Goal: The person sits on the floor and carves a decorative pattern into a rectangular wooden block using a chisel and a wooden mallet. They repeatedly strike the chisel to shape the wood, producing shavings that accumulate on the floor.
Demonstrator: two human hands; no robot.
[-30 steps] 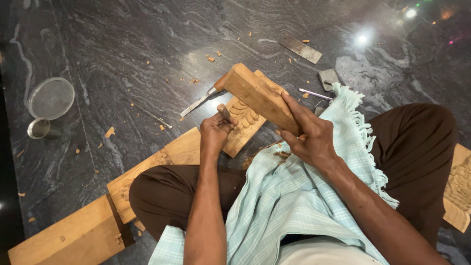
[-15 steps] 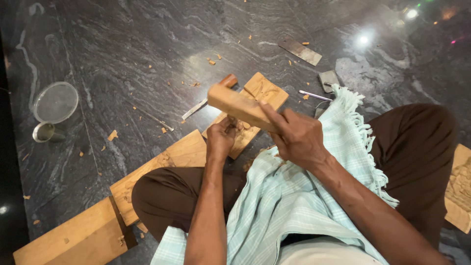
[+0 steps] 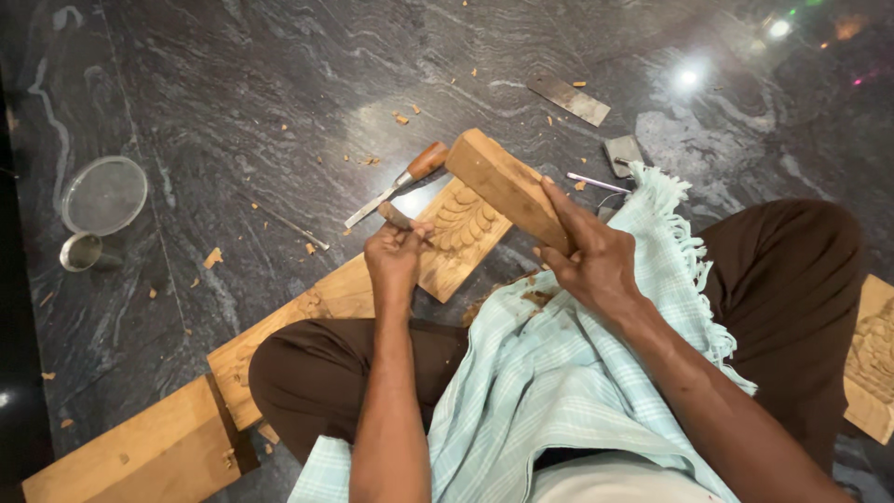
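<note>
Dark polished stone floor [image 3: 233, 84] fills the frame, freckled with wood chips. Across the lower left runs a long pale plank [image 3: 317, 307], and at centre sits the carved panel [image 3: 463, 233], leaf scrolls already cut deep into its upper end while the wood toward the lap looks plain, so by my reckoning the carving is partway, with more surface left. A light checked cloth [image 3: 559, 382] drapes the lap. Right hand [image 3: 596, 261] is clamped around a wooden block mallet [image 3: 507, 186], raised over the panel. Left hand [image 3: 396, 256] is curled tight on a chisel [image 3: 396, 216], its tip hidden by the fingers. A spare wood-handled chisel [image 3: 405, 179] lies just above. Far left: a round mesh strainer [image 3: 104, 194], nothing visible in it, and a small steel cup [image 3: 82, 251], contents impossible to tell.
</note>
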